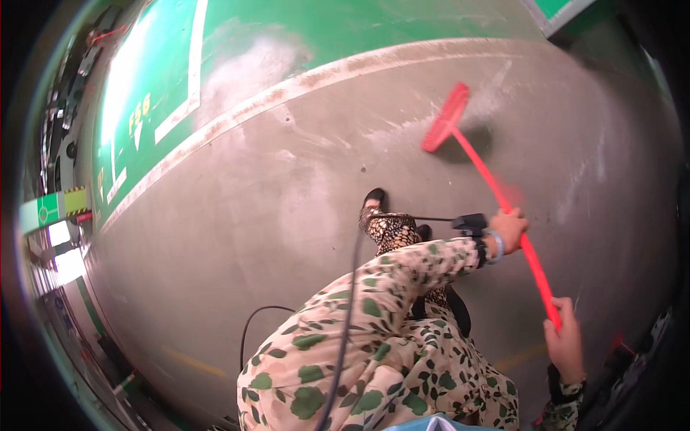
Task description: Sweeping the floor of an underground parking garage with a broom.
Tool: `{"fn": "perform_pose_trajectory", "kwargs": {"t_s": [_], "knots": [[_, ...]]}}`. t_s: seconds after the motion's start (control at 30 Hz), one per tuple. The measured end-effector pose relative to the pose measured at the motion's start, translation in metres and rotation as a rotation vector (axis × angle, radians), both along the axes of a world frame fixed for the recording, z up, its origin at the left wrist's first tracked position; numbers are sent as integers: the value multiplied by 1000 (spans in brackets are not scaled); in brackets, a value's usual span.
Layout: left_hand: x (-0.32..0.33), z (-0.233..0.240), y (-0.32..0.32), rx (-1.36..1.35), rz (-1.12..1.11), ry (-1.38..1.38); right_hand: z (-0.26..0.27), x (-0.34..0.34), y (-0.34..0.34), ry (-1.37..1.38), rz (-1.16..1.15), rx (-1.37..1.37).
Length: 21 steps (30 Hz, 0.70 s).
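Note:
A red broom point(446, 117) is held across the right side of the view, its head lifted above the grey floor with a shadow beneath it. My left hand point(508, 230), with a light bracelet and a dark device strapped at the wrist, grips the middle of the red handle. Lower down, my right hand point(564, 334) is closed round the handle's end. Pale streaks and dusty marks point(399, 126) lie on the floor near the broom head. Whether the bristles touch the floor at any point cannot be told.
A white painted line point(345, 68) borders green parking bays point(345, 21). A green-and-white pillar base point(560, 16) stands at the upper right, another pillar point(54, 210) at the left. Parked cars point(67, 161) line the far left. A black cable point(350, 301) hangs before my body.

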<state>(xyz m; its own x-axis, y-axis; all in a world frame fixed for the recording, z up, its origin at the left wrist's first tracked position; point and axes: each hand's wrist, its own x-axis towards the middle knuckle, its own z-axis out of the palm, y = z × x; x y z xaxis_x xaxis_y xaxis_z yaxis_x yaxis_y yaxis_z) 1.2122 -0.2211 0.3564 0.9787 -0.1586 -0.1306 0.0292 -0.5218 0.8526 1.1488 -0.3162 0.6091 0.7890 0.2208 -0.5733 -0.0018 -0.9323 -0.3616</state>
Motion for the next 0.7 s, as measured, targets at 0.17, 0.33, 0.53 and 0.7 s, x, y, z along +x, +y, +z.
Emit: {"fn": "perform_pose_trajectory", "kwargs": {"t_s": [0.17,0.33,0.53,0.7], "knots": [[-11,-53,165,220,304,-96,-95,65,76,725,-306,577],[-44,-120,343,389,688,49,-179,122,250,1166,-294,753],[-47,-120,455,388,1001,49,-229,160,393,1292,-120,695],[7,-138,455,349,988,135,-226,200,399,1186,-185,636]]}}
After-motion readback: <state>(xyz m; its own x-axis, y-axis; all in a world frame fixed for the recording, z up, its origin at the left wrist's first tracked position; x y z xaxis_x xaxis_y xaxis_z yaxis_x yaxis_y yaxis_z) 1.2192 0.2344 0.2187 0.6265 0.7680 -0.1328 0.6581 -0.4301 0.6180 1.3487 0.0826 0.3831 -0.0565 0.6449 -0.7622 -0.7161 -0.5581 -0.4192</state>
